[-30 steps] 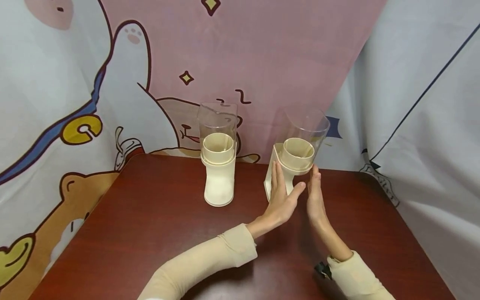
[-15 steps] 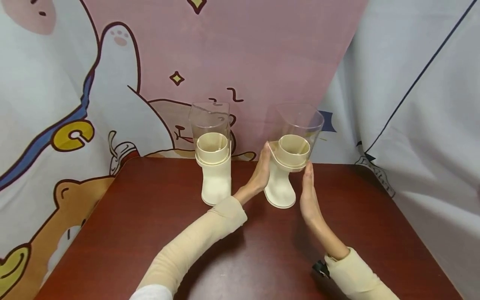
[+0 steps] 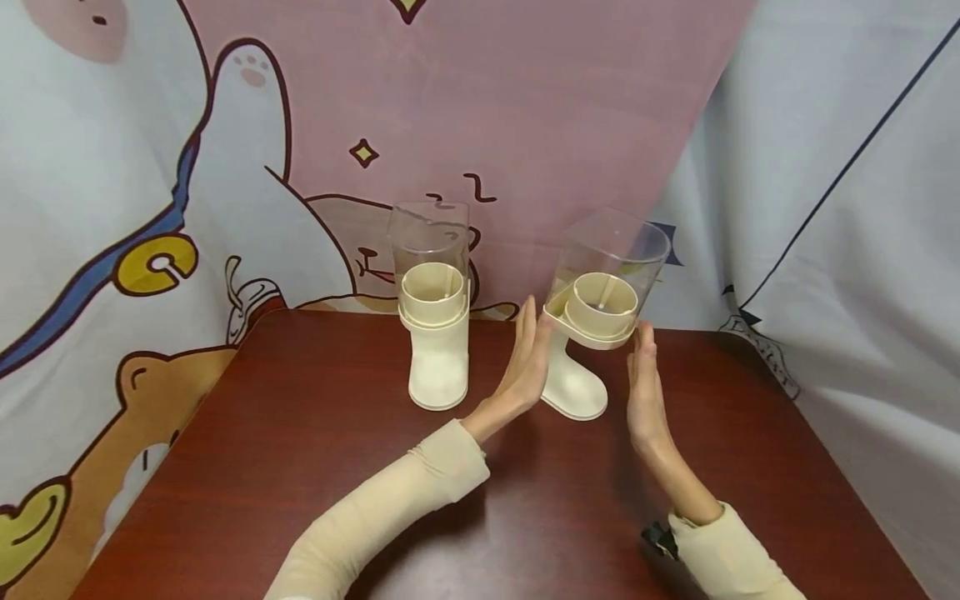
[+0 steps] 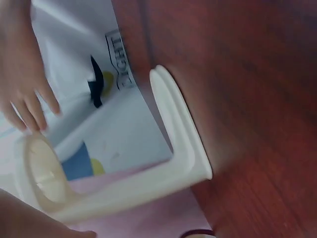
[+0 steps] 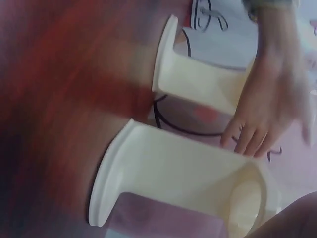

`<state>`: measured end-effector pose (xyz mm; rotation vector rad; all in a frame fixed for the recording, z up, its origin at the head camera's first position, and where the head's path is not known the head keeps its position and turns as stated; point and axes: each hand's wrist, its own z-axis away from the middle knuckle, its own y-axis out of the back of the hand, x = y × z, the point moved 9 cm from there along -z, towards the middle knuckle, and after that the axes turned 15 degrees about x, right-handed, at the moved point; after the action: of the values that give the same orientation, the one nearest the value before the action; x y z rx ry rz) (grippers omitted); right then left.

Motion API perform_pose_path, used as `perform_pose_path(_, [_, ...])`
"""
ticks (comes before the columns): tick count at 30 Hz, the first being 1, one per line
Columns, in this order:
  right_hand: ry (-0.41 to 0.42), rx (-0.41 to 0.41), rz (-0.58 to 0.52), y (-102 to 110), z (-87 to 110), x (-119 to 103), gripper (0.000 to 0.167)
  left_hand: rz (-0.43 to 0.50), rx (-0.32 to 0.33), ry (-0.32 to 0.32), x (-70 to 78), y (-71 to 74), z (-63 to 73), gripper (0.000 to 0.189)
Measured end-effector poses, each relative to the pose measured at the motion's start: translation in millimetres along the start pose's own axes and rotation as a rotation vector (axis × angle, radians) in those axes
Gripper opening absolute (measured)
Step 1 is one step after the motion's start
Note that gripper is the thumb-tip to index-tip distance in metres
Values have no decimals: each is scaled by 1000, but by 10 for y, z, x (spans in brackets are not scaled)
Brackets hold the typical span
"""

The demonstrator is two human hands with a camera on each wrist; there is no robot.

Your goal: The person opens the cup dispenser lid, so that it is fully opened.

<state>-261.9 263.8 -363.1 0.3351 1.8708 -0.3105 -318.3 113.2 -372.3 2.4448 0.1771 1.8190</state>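
Observation:
Two matching cream stands, each with an L-shaped base, a ring and a clear open-topped container, stand on the table. Both my hands are at the right-hand stand (image 3: 573, 387), whose clear container (image 3: 615, 237) leans slightly right. My left hand (image 3: 521, 371) lies along the left side of its ring with straight fingers. On the other side my right hand (image 3: 647, 387) has its straight fingertips by the ring's edge; whether they touch it is hard to tell. The left-hand stand (image 3: 438, 367) is upright with its own container (image 3: 429, 229), and no hand is on it.
A dark red wooden table (image 3: 337, 500) bears both stands. Behind it hangs a pink and white cartoon cloth (image 3: 525, 100), close to the containers. A pale cloth (image 3: 862, 292) falls along the right side. A dark strap (image 3: 660, 540) sits at the right wrist.
My left hand has gone from the front of the right-hand stand to its left side. The stand has turned, its foot now pointing more to the right. The left-hand stand has stayed put.

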Motion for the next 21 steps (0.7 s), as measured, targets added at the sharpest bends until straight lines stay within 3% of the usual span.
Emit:
perform_pose_path(2, [22,-1,52,-33,52,-35,69,22,20,-26,6,29,-103,88])
perform_pose_path(5, [50,-6,125,-74,88,-36,66,39,-18,-54,-4,-21,-153,88])
perform_pose_path(9, [51,-12,132,-56,60,28,67,45,-70,-44,8,-134,10,88])
perform_pose_path(14, [63,-38,-21,-45,-44,40,70,-13,-76,-33,139,-219,246,92])
perform_pose_path(17, [86,-63,-79,-36,-112,23,71,-50,-71,-30,201,-206,312,95])
perform_pose_path(21, [62,-86,-28,69,-205,104,77,-33,-56,-52,187,-43,138,101])
